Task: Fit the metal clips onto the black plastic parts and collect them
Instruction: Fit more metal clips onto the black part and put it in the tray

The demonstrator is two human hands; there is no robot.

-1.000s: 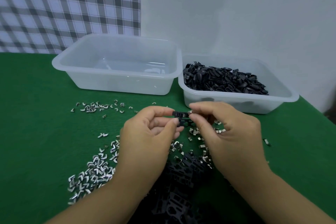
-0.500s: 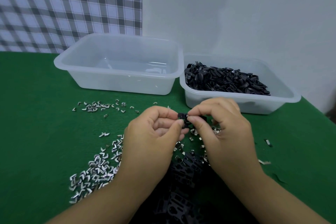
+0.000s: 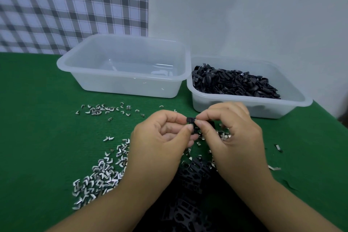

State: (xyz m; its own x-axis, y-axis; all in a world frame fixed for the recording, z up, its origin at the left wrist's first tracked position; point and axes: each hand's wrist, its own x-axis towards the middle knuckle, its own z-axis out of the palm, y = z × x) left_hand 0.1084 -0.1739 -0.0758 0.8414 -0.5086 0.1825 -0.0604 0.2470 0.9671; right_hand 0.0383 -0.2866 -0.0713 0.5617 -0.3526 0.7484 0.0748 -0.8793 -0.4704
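Note:
My left hand (image 3: 160,143) pinches a small black plastic part (image 3: 190,120) between thumb and forefinger above the green table. My right hand (image 3: 233,133) pinches the same part from the right, fingertips meeting the left ones; a glint of a metal clip shows at the contact point. Loose metal clips (image 3: 99,173) lie heaped left of my left forearm, with more (image 3: 101,109) scattered farther back. A pile of black plastic frames (image 3: 192,179) lies under my wrists, partly hidden.
A translucent tub (image 3: 120,84) stands at the back centre and holds almost nothing. To its right a second tub (image 3: 250,105) holds a heap of black parts (image 3: 235,83). Stray clips (image 3: 278,148) lie right of my right hand. A white wall and checked cloth stand behind.
Both hands have drawn closer together around the black part, and my right fingers have curled further over it. The part has stayed in about the same spot.

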